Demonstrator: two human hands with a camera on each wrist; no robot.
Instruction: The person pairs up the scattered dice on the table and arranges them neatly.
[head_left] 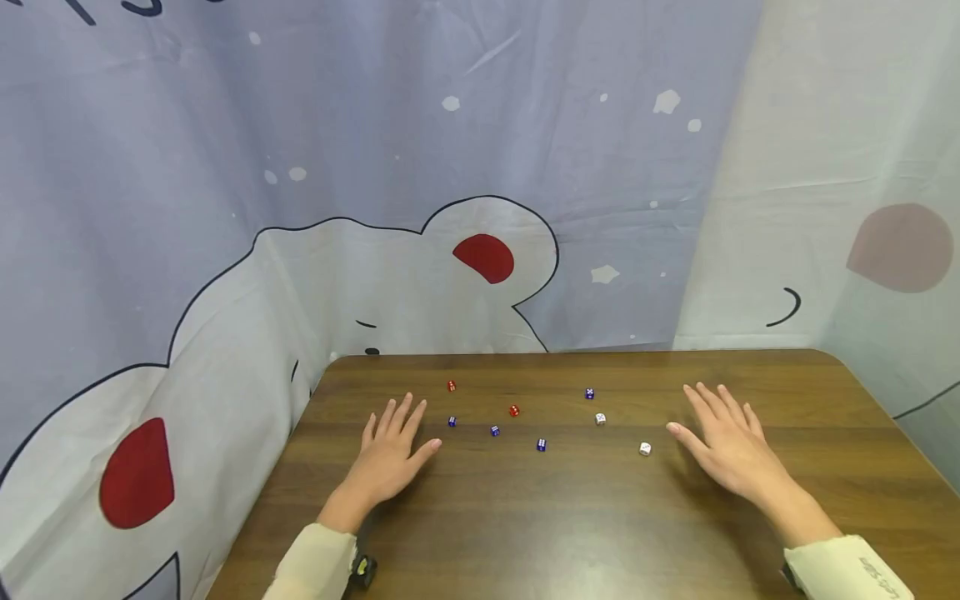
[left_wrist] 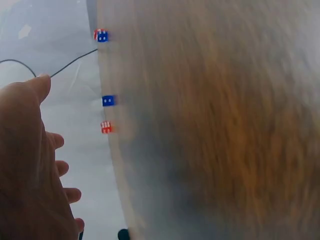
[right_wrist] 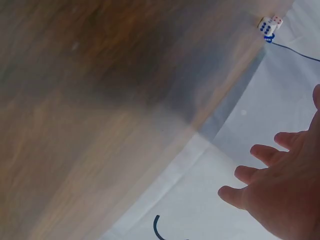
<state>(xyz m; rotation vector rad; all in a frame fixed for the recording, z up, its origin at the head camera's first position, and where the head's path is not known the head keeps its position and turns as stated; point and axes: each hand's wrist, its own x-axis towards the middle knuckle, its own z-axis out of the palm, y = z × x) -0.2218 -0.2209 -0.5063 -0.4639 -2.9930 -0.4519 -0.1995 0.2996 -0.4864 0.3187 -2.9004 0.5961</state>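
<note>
Several small dice lie scattered across the middle of the wooden table. Two are red: one red die (head_left: 452,386) at the back left, another red die (head_left: 513,411) nearer the centre. The blue ones include a blue die (head_left: 452,422) closest to my left hand (head_left: 387,458), a blue die (head_left: 542,446) toward the front and a blue die (head_left: 589,393) at the back. A white die (head_left: 645,449) lies left of my right hand (head_left: 731,450); a second white die (head_left: 600,419) is farther in. Both hands have spread, straight fingers and hold nothing.
The brown table (head_left: 480,517) has rounded back corners. Behind it hangs a curtain (head_left: 600,183) printed with white bear shapes and red patches. A dark wristband (head_left: 363,571) shows at the left sleeve (head_left: 315,562).
</note>
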